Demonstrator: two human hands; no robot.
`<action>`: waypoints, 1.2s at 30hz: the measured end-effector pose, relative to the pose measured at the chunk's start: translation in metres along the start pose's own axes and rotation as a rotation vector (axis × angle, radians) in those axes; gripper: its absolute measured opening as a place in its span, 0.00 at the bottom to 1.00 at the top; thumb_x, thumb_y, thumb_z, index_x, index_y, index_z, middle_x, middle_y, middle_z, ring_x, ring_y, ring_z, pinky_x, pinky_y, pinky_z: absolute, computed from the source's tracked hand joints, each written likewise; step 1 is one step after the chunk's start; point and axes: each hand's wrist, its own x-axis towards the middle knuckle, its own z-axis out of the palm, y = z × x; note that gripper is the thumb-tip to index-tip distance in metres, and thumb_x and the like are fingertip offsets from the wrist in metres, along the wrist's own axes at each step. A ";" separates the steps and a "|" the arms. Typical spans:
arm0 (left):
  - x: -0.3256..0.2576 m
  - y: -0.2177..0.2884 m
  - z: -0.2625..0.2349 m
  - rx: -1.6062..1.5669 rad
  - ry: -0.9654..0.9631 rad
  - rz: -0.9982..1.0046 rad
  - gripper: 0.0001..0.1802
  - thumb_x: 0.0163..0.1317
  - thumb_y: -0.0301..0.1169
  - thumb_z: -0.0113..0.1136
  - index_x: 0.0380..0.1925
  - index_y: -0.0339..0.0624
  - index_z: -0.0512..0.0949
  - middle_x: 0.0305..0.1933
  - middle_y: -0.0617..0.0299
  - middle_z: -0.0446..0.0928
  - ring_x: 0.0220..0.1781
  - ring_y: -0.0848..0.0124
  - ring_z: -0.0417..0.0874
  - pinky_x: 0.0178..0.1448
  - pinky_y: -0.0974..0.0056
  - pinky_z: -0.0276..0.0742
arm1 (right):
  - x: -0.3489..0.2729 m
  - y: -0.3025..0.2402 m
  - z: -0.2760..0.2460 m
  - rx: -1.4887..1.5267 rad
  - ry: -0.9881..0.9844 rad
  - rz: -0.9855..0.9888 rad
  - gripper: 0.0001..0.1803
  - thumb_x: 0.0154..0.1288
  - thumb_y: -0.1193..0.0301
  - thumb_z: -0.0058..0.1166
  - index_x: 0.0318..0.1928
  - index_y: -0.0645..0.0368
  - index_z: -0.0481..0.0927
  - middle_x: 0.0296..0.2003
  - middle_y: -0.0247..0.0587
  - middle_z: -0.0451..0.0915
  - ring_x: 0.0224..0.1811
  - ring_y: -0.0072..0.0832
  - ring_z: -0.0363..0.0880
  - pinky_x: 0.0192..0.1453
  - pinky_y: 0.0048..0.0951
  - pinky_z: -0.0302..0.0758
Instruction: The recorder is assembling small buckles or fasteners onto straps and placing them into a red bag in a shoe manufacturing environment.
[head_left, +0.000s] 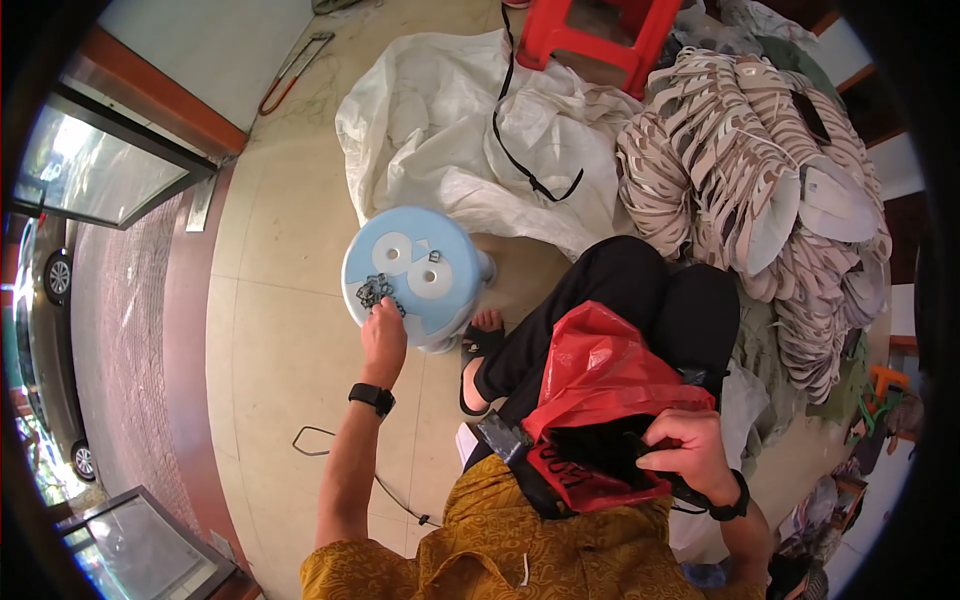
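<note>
My left hand (384, 345) reaches down to a light-blue round stool (452, 300) with white eye-shaped patches. Its fingers are pinched together at the near edge of a small pile of shiny metal buckles (374, 290). A lone buckle (435, 256) lies apart on the right side of the seat. In my lap rests a red plastic bag (595, 370), its mouth gaping toward me with dark contents inside. My right hand (690, 448) is closed at the right of that opening, thumb and fingers pinched. What they grip is too dark to make out.
A white woven sack (430, 130) with a black cord (510, 150) lies beyond the stool. Bundled pale shoe parts (735, 170) are heaped at the right, near a red plastic stool (590, 45). Glass doors (120, 160) stand at the left. Bent wire (312, 440) lies on the floor.
</note>
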 end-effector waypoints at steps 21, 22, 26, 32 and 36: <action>-0.006 -0.018 -0.017 -0.356 0.164 0.077 0.01 0.50 0.21 0.46 0.25 0.36 0.67 0.24 0.52 0.73 0.23 0.60 0.76 0.26 0.59 0.71 | -0.001 0.003 -0.001 -0.002 -0.046 -0.023 0.08 0.40 0.75 0.62 0.23 0.63 0.77 0.22 0.36 0.76 0.23 0.22 0.74 0.28 0.20 0.67; -0.007 -0.013 -0.027 -0.490 0.188 0.061 0.01 0.50 0.21 0.47 0.24 0.36 0.67 0.22 0.54 0.73 0.21 0.65 0.75 0.24 0.63 0.70 | -0.001 0.004 0.000 -0.001 -0.038 -0.021 0.08 0.40 0.75 0.62 0.23 0.63 0.77 0.22 0.36 0.76 0.23 0.22 0.74 0.28 0.20 0.67; -0.029 0.030 -0.106 -1.362 -0.098 -0.166 0.01 0.49 0.19 0.47 0.23 0.35 0.68 0.21 0.57 0.71 0.19 0.67 0.73 0.23 0.69 0.69 | 0.002 0.006 0.001 0.048 -0.066 -0.087 0.09 0.40 0.74 0.62 0.24 0.64 0.77 0.23 0.37 0.77 0.26 0.23 0.75 0.31 0.21 0.69; -0.075 0.123 -0.175 -2.124 -0.586 0.102 0.04 0.49 0.20 0.51 0.24 0.36 0.67 0.25 0.54 0.70 0.17 0.69 0.73 0.17 0.70 0.70 | 0.002 -0.021 0.004 0.527 -0.147 0.138 0.18 0.42 0.75 0.62 0.38 0.62 0.77 0.26 0.30 0.74 0.30 0.15 0.70 0.36 0.16 0.66; -0.099 0.166 -0.182 -2.191 -0.800 0.261 0.06 0.48 0.18 0.52 0.25 0.37 0.66 0.25 0.53 0.70 0.18 0.68 0.74 0.20 0.69 0.71 | -0.004 -0.032 0.008 0.878 -0.168 0.141 0.30 0.43 0.85 0.56 0.52 0.65 0.67 0.24 0.36 0.75 0.25 0.17 0.73 0.30 0.17 0.68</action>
